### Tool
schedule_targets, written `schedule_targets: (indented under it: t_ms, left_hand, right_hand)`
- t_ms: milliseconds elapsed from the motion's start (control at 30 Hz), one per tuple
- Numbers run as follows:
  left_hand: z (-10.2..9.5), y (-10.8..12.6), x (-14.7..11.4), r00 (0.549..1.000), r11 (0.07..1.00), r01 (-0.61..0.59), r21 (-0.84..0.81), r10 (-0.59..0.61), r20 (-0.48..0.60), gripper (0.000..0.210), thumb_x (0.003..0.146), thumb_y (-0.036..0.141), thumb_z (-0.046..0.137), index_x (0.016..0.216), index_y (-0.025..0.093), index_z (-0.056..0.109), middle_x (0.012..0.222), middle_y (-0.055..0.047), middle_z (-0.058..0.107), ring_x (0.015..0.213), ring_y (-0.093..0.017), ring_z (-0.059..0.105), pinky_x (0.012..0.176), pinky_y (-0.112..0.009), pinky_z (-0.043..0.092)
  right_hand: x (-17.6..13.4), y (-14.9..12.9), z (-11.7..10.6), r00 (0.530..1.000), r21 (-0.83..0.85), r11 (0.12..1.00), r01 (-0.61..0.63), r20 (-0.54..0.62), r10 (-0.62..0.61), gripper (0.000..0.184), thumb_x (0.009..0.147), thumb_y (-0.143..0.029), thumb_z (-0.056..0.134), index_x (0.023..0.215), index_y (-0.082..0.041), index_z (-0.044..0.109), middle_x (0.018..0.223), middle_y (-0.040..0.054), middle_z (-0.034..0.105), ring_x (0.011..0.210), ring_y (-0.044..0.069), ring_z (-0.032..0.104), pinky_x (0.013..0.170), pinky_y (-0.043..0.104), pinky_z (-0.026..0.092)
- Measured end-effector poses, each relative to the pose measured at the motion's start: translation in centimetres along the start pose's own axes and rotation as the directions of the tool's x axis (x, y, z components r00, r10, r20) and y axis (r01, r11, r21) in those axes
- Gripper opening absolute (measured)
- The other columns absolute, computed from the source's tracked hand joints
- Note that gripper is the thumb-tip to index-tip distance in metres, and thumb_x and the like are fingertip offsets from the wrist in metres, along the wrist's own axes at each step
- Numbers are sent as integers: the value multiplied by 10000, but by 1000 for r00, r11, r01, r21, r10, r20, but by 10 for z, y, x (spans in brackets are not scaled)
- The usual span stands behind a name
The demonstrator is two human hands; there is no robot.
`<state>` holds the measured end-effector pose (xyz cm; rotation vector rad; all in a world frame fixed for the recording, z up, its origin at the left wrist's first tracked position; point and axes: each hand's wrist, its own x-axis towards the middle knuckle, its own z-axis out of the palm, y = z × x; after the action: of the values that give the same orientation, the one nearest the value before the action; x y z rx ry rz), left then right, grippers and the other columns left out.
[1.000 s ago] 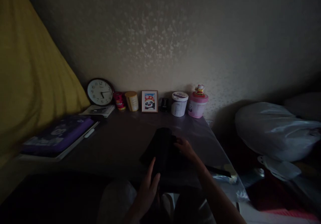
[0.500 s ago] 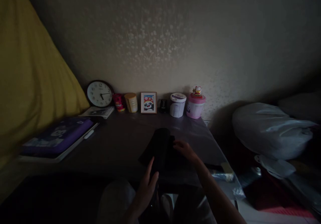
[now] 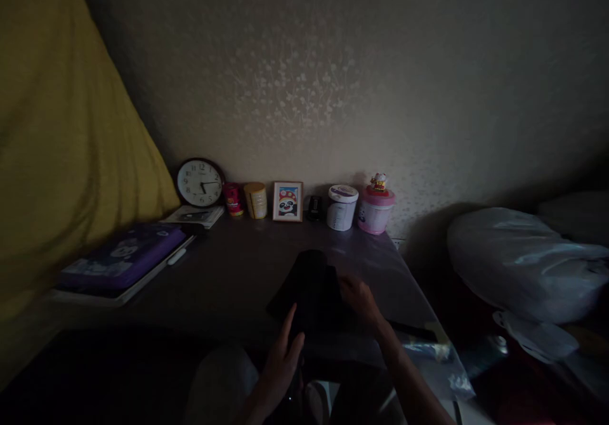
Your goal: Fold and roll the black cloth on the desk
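Observation:
A black cloth bundle [image 3: 307, 285], rounded at its far end and with a loose flap on its right, lies or is held over the table's front part. The darkness hides its folds and exact kind. My left hand [image 3: 283, 361] is around its near lower end, index finger and thumb showing along the cloth, the other fingers hidden. On the right side, my right hand [image 3: 359, 295] has its fingers bent together at the edge of the flap, pinching the cloth. A dark strip [image 3: 412, 331] lies on the table beside my right forearm.
Along the back of the dark table [image 3: 228, 266] stand a clock [image 3: 200, 183], a red can [image 3: 233, 200], a yellow can [image 3: 257, 201], a panda picture [image 3: 288, 202] and two tubs [image 3: 342, 209]. A purple case [image 3: 126, 257] lies left; a white bag [image 3: 518, 263] sits right.
My right hand has shifted slightly right and down, drawing the flap out a little from the bundle. My left hand stays at the near end. The whole view has shifted slightly.

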<state>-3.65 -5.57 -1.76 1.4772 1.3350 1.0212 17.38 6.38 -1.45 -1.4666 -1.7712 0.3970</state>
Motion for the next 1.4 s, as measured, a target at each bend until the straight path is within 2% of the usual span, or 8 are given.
schedule_targets:
  t_ms: [167, 300, 433, 567, 667, 1000, 1233, 1400]
  left_hand:
    - [5, -2, 1, 1000, 999, -27, 25, 26, 7, 594, 858, 419, 315, 1388, 206, 148, 1464, -24, 157, 1338, -148, 138, 1101, -321, 123]
    - [11, -7, 3, 999, 997, -48, 59, 48, -4, 576, 868, 397, 298, 1390, 212, 141, 1451, -24, 203, 1324, -140, 195, 1091, -311, 151]
    - [20, -9, 4, 993, 993, -36, 108, 48, -109, 558, 861, 326, 297, 1384, 169, 184, 1397, -60, 332, 1272, -144, 320, 1068, -285, 189]
    - [25, -5, 2, 991, 969, -63, 240, 90, -104, 555, 851, 293, 286, 1383, 167, 191, 1360, -77, 393, 1228, -159, 389, 1010, -263, 269]
    - [28, -2, 1, 997, 931, -31, 364, 55, -57, 565, 852, 294, 284, 1389, 173, 157, 1287, -109, 479, 1126, -183, 492, 935, -262, 338]
    - [35, 12, 2, 996, 830, 88, 551, -89, -25, 689, 800, 121, 348, 1389, 208, 1, 932, -113, 639, 778, -199, 617, 617, -246, 391]
    - [39, 19, 5, 987, 691, 135, 711, -156, -36, 699, 801, 72, 315, 1381, 265, -24, 892, -124, 633, 735, -219, 630, 528, -250, 342]
    - [36, 22, 4, 984, 711, 128, 692, -179, 2, 731, 800, 88, 351, 1373, 272, -64, 930, -121, 630, 777, -225, 632, 536, -255, 332]
  right_hand:
    - [12, -13, 32, 991, 14, 992, 128, -50, -127, 368, 794, -206, 353, 1086, -151, 571, 1074, 101, 625, 997, 201, 579, 873, 337, 444]
    - [14, -21, 68, 983, -26, 993, 115, -140, -117, 414, 805, -223, 341, 1158, -91, 514, 1159, 152, 565, 1110, 241, 504, 919, 399, 419]
    - [4, -34, 86, 979, -13, 991, 134, -156, -134, 437, 835, -279, 329, 1212, -106, 468, 1279, 147, 464, 1227, 252, 376, 949, 405, 389]
    - [1, -43, 83, 991, 43, 999, -11, -136, 17, 608, 829, -384, 346, 1301, -2, 314, 1329, 219, 373, 1251, 270, 335, 973, 401, 354]
    - [4, -45, 79, 986, 75, 990, -118, -110, 126, 645, 807, -410, 392, 1298, 0, 309, 1321, 229, 380, 1256, 274, 327, 992, 406, 320]
    - [2, -70, 80, 970, 62, 972, -226, -81, 231, 644, 783, -419, 446, 1288, -32, 341, 1307, 228, 401, 1238, 310, 347, 951, 408, 343]
    - [5, -77, 77, 954, -42, 954, -296, -72, 293, 759, 764, -450, 458, 1331, 5, 237, 1296, 260, 383, 1189, 338, 398, 908, 407, 362]
    - [6, -81, 76, 952, -112, 945, -306, -53, 302, 790, 765, -454, 447, 1340, 22, 190, 1277, 254, 390, 1152, 330, 431, 888, 397, 372]
